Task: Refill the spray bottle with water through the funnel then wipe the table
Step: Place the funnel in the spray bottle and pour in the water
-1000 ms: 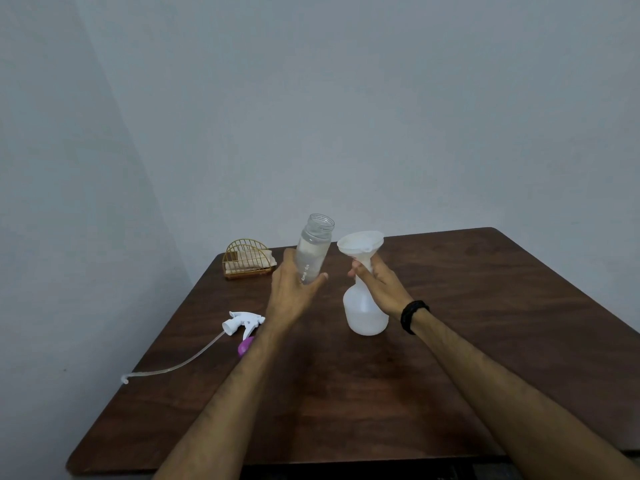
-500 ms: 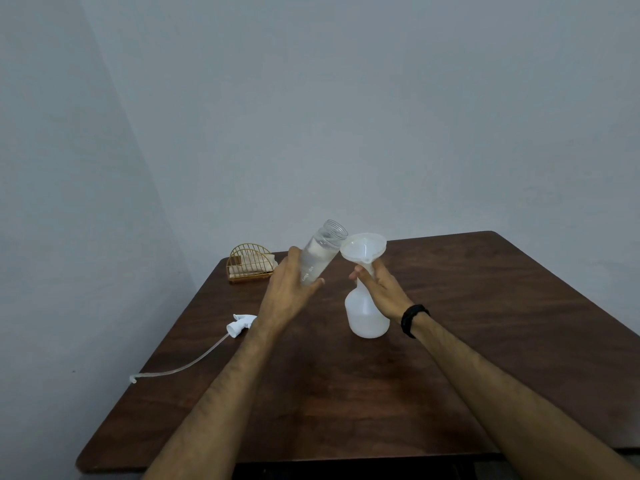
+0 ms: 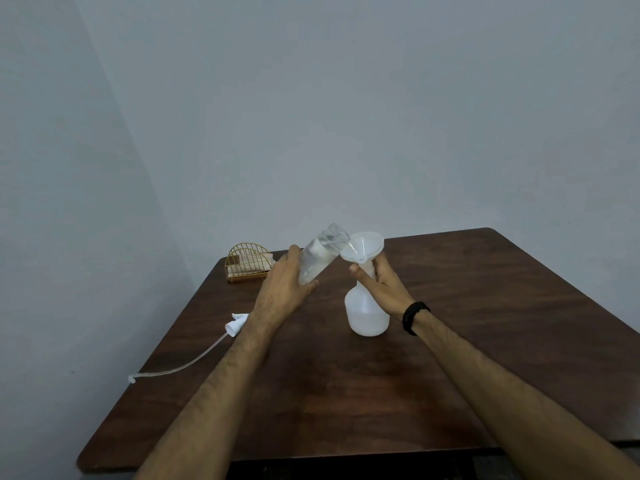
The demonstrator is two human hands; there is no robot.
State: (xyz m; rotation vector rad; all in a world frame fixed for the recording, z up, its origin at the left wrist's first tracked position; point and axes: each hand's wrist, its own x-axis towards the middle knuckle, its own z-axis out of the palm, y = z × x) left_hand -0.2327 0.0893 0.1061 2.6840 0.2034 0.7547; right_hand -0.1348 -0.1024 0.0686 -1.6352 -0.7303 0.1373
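A white translucent spray bottle (image 3: 366, 316) stands uncapped near the middle of the dark wooden table (image 3: 485, 306). A white funnel (image 3: 363, 246) sits in its neck. My right hand (image 3: 379, 289) grips the neck just under the funnel. My left hand (image 3: 284, 289) holds a clear water bottle (image 3: 320, 256), tilted right with its open mouth at the funnel's left rim. Water shows inside the clear bottle. The spray head (image 3: 236, 323) with its long tube lies on the table at the left.
A gold wire holder (image 3: 247, 266) with folded cloths stands at the table's back left corner. Grey walls close in behind and on the left. A black band is on my right wrist.
My left hand has tipped the clear bottle further right, from nearly upright to its mouth at the funnel's rim. My right hand has stayed on the spray bottle's neck.
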